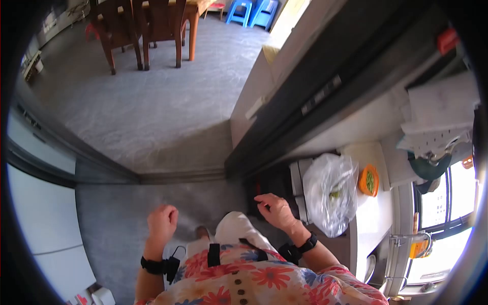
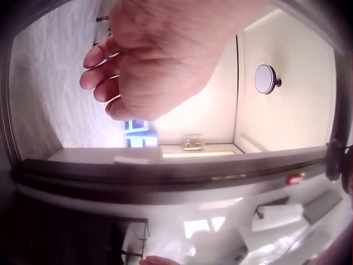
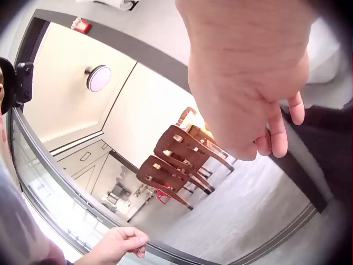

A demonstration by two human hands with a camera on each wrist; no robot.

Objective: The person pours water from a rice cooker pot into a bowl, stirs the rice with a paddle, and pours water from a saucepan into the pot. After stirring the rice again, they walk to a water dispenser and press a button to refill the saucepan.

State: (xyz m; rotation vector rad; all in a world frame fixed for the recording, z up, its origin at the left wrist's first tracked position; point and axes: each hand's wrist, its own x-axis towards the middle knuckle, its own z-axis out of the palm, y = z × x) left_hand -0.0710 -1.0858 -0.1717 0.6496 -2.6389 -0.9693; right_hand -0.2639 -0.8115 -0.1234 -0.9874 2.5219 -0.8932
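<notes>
My left hand (image 1: 162, 223) hangs in front of the body over the grey floor, fingers loosely curled and holding nothing. In the left wrist view the same hand (image 2: 165, 66) shows its palm side, the fingers bent in a relaxed way. To the right, my right hand (image 1: 277, 211) is also in the air with loosely bent fingers and nothing in them. The right wrist view shows that hand (image 3: 248, 88) with its fingers hanging down. Nearest to it is a clear plastic bag (image 1: 330, 198) on the counter, with something green inside. Beyond the bag sits an orange container (image 1: 369, 180) of green pieces.
A dark-framed doorway with a floor track (image 1: 183, 177) lies ahead. Past it stand wooden chairs (image 1: 114, 35) at a table and blue stools (image 1: 263, 14). White cabinets (image 1: 51, 223) line the left; a white counter (image 1: 373, 221) runs along the right, below a window (image 1: 442, 203).
</notes>
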